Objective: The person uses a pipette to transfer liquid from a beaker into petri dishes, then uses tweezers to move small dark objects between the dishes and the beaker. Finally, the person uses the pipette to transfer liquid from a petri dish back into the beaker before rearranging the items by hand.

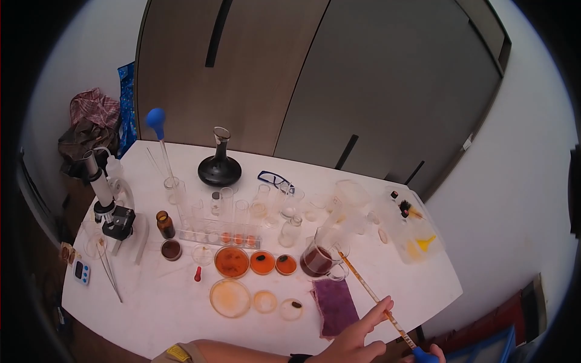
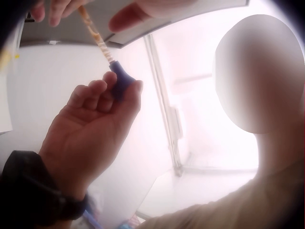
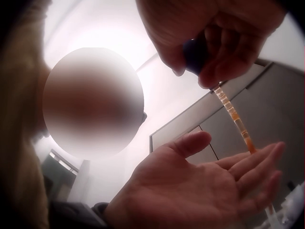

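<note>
A graduated glass pipette [image 1: 358, 276] with a blue rubber bulb [image 1: 423, 356] slants across the right of the table. Orange-brown liquid streaks its tube. My right hand [image 1: 437, 352], mostly cut off in the head view, grips the bulb; the right wrist view shows its fingers [image 3: 228, 47] curled round it. My left hand [image 1: 354, 339] touches the tube midway; in the right wrist view its palm [image 3: 176, 191] faces up, fingers extended across the tube. The pipette's tip overlaps the rim of a glass jug [image 1: 318, 259] with a handle and dark red liquid.
A purple-stained cloth [image 1: 336, 305] lies by the jug. Leftward are petri dishes [image 1: 232, 262] of orange liquid, a test tube rack [image 1: 209, 236] and a microscope [image 1: 115, 212]. A dark-filled flask [image 1: 219, 170] stands at the back; a clear tray [image 1: 411, 257] with a yellow funnel sits right.
</note>
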Action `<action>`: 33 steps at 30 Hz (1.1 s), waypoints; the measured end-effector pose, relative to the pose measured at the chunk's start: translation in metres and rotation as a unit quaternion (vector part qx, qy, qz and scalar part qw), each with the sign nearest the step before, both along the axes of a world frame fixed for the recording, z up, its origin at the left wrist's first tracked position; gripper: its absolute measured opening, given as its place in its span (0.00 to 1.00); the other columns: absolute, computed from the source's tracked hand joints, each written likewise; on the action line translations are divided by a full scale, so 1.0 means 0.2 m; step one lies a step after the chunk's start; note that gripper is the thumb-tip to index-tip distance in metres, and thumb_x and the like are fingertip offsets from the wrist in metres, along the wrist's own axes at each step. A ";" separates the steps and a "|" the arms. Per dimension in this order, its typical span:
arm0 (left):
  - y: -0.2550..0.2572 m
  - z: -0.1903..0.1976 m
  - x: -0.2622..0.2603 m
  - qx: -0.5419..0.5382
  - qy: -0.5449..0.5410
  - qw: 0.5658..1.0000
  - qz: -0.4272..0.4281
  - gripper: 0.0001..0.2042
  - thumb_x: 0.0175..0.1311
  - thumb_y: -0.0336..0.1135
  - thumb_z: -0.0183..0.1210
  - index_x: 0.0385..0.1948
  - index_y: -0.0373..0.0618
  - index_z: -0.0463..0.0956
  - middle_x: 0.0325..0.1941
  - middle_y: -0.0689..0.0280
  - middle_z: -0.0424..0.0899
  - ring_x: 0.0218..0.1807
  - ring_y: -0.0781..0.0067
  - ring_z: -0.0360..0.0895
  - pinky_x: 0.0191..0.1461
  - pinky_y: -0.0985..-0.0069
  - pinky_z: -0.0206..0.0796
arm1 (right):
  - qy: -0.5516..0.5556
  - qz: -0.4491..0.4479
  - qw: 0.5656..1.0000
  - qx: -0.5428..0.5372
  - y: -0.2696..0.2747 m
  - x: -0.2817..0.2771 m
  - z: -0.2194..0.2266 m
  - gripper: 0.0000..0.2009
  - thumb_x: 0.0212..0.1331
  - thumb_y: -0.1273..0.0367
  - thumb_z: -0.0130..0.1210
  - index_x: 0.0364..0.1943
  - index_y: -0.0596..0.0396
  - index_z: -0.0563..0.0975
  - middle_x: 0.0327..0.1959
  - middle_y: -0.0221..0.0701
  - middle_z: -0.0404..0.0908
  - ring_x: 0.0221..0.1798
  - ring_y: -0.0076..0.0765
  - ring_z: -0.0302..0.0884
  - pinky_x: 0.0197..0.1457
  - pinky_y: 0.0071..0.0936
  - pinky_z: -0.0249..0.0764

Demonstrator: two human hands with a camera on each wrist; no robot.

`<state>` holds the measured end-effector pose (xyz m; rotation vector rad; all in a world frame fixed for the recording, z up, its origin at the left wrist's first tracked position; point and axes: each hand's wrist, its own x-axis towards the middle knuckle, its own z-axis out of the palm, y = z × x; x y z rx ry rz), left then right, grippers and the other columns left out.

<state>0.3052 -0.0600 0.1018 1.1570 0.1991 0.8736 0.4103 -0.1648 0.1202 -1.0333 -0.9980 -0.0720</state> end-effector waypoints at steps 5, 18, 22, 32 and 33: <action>-0.01 0.04 -0.04 0.018 -0.094 0.994 0.060 0.39 0.57 0.20 0.51 0.75 0.36 0.46 0.75 0.47 0.60 0.75 0.53 0.59 0.72 0.66 0.56 | -0.027 -0.020 0.999 0.025 0.07 -0.05 0.04 0.32 0.60 0.52 0.64 0.53 0.71 0.72 0.24 0.41 0.78 0.21 0.30 0.72 0.22 0.19 0.70; 0.02 0.07 -0.12 0.023 -0.108 0.989 0.097 0.38 0.56 0.22 0.51 0.73 0.32 0.48 0.73 0.43 0.61 0.75 0.52 0.59 0.72 0.67 0.56 | -0.083 0.021 0.994 0.063 0.15 -0.15 0.09 0.27 0.65 0.56 0.59 0.54 0.71 0.71 0.32 0.46 0.81 0.23 0.30 0.73 0.22 0.18 0.69; 0.06 0.02 -0.11 0.030 -0.072 0.997 0.010 0.40 0.62 0.25 0.49 0.75 0.36 0.37 0.78 0.45 0.48 0.80 0.53 0.50 0.79 0.61 0.41 | -0.105 0.029 0.991 0.078 0.17 -0.17 0.10 0.26 0.67 0.58 0.58 0.55 0.71 0.71 0.32 0.48 0.82 0.22 0.29 0.71 0.21 0.18 0.68; 0.02 0.09 -0.15 0.018 -0.096 0.990 0.101 0.38 0.57 0.24 0.51 0.73 0.32 0.48 0.74 0.42 0.59 0.76 0.51 0.57 0.73 0.66 0.55 | -0.100 0.035 0.990 0.093 0.20 -0.20 0.11 0.24 0.69 0.59 0.56 0.55 0.71 0.71 0.32 0.49 0.82 0.22 0.29 0.71 0.21 0.18 0.67; 0.02 0.08 -0.15 0.022 -0.100 0.989 0.105 0.38 0.57 0.24 0.51 0.73 0.32 0.48 0.74 0.42 0.59 0.76 0.51 0.58 0.73 0.65 0.55 | -0.101 0.041 0.989 0.098 0.20 -0.20 0.11 0.24 0.69 0.60 0.56 0.55 0.71 0.71 0.32 0.49 0.82 0.22 0.30 0.71 0.21 0.19 0.67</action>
